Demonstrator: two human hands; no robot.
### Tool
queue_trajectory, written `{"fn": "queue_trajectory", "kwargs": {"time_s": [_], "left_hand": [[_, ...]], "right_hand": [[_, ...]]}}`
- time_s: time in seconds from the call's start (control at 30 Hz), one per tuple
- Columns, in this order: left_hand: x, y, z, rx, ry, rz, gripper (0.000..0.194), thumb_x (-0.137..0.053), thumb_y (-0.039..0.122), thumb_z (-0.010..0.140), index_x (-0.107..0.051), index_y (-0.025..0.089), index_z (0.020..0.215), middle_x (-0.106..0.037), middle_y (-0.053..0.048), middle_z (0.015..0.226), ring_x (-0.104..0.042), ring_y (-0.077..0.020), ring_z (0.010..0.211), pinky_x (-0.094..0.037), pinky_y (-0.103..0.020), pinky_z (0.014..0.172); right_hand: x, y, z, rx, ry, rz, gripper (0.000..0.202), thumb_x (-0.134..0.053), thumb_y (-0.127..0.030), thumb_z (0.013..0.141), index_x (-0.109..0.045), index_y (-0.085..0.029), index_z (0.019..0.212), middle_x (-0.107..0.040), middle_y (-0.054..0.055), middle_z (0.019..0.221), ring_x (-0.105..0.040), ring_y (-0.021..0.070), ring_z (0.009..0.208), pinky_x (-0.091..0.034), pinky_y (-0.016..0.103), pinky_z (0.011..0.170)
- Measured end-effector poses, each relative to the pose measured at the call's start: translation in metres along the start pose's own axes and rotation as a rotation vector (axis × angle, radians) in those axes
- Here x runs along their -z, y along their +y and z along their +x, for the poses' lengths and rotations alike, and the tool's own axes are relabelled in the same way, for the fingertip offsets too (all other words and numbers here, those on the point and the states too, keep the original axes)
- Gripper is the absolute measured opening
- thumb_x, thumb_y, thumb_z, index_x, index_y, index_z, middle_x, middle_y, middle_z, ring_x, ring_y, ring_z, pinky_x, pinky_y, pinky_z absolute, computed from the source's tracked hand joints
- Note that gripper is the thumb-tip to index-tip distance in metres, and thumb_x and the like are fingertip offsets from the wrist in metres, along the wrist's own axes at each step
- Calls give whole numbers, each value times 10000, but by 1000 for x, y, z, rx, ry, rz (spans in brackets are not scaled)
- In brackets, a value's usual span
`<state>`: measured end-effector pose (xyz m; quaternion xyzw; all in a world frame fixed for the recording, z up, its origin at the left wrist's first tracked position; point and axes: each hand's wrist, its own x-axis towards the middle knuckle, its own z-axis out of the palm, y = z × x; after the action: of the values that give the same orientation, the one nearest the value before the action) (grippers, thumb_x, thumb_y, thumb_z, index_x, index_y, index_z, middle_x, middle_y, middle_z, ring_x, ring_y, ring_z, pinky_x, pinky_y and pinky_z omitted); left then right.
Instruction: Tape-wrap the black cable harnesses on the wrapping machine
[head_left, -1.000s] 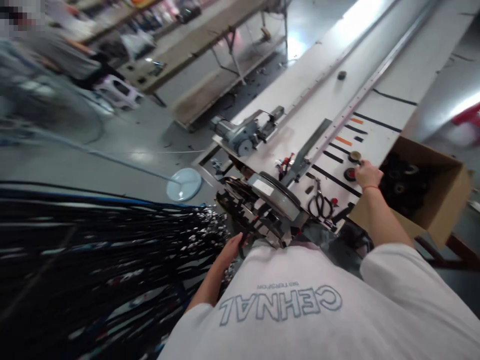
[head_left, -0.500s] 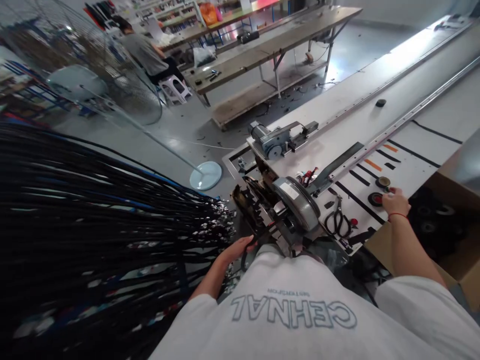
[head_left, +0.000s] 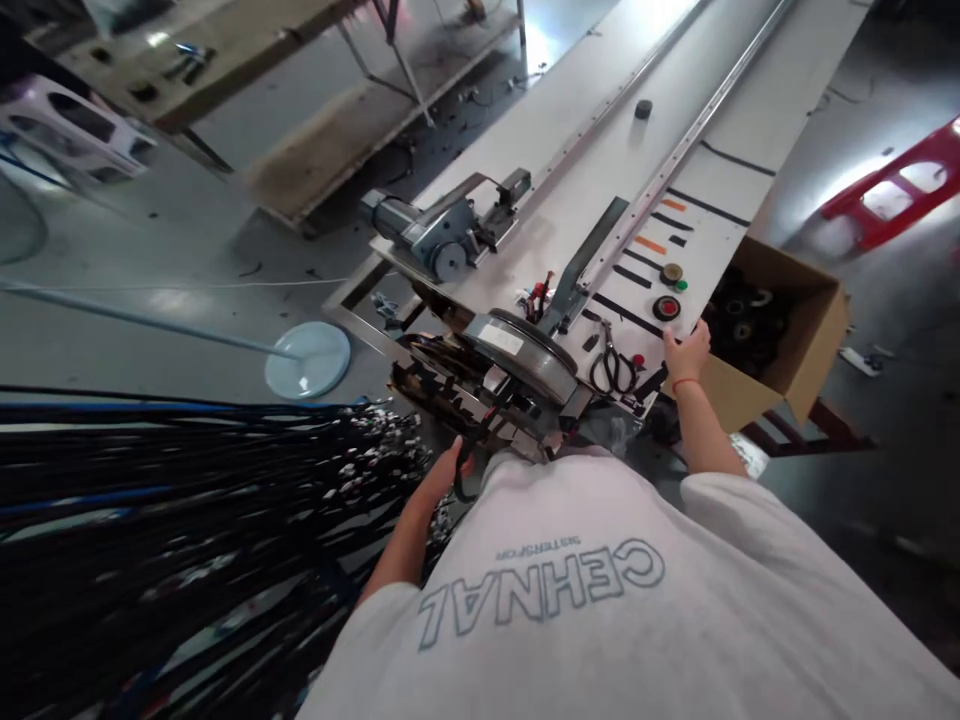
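Note:
My left hand [head_left: 444, 472] is down at the near side of a strap machine [head_left: 517, 360] with a round grey disc on top, its fingers closed around a black strap loop [head_left: 460, 478]. My right hand [head_left: 686, 350] rests with fingers apart on the edge of the long white table [head_left: 600, 150], just below a red round button [head_left: 666, 307] and a green one [head_left: 681, 285]. Black scissors [head_left: 611, 370] lie to the left of that hand. My white T-shirt fills the bottom of the view.
A thick bundle of black straps [head_left: 187, 500] with white tips hangs at the left. An open cardboard box [head_left: 814, 320] of black spools stands beside the table at the right. A grey motor unit [head_left: 442, 240], a fan base [head_left: 307, 358] and a red stool [head_left: 892, 190] are around.
My right hand has drawn back from the buttons to the table edge. My left hand has stayed on the black strap loop. The view has swung downward.

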<state>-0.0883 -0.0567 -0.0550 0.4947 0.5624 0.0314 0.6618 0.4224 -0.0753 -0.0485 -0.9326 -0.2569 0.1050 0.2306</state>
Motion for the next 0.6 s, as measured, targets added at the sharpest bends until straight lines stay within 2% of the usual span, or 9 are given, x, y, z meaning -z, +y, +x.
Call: {"fn": "queue_trajectory", "kwargs": {"time_s": [0.07,0.13,0.23,0.3,0.37,0.47,0.6], "left_hand": [[-1,19,-1,-89,1,114,753,-294,889,784,-445,229,454,-473,-21,454,-444,-155,504,-387,-302,586],[-6,43,3,-189,12,160,727,-311,824,838,-558,197,566,-544,-32,526,-498,-168,558,-413,-304,623],[-22,79,15,-338,31,164,567,-365,681,907,-605,177,807,-590,-11,633,-528,-155,593,-416,-278,614],[-32,94,19,-364,51,226,454,-393,595,926,-561,189,815,-563,9,626,-520,-143,572,-399,-266,591],[-37,102,18,-376,73,318,396,-384,523,948,-514,203,756,-547,9,612,-526,-148,577,-394,-273,605],[-37,103,9,-417,99,438,375,-357,444,976,-473,216,702,-577,-17,645,-562,-171,652,-405,-294,676],[-34,99,-1,-389,88,451,370,-339,413,994,-473,217,709,-589,-23,668,-573,-176,693,-414,-296,701]], "right_hand": [[-13,10,-35,-127,-2,125,832,-601,-515,830,-326,-54,1466,-418,286,1465,-399,349,1387,-328,497,1146],[-24,12,-59,-226,-21,231,907,-648,-520,797,-288,-41,1478,-416,282,1476,-401,329,1398,-333,443,1155],[-30,4,-71,-293,4,284,897,-669,-505,793,-296,-49,1468,-466,260,1451,-465,299,1360,-357,398,1141],[-29,-4,-71,-325,44,242,861,-661,-535,805,-339,-57,1444,-503,259,1421,-493,313,1338,-371,422,1128],[-26,-10,-70,-344,75,176,829,-636,-577,826,-374,-69,1427,-524,259,1403,-507,339,1324,-383,461,1112],[-23,-14,-72,-354,90,108,829,-606,-602,849,-379,-51,1425,-523,274,1399,-517,360,1312,-391,473,1098],[-22,-11,-72,-348,77,88,861,-612,-604,843,-352,-37,1436,-535,273,1384,-525,357,1301,-397,453,1085]]}}
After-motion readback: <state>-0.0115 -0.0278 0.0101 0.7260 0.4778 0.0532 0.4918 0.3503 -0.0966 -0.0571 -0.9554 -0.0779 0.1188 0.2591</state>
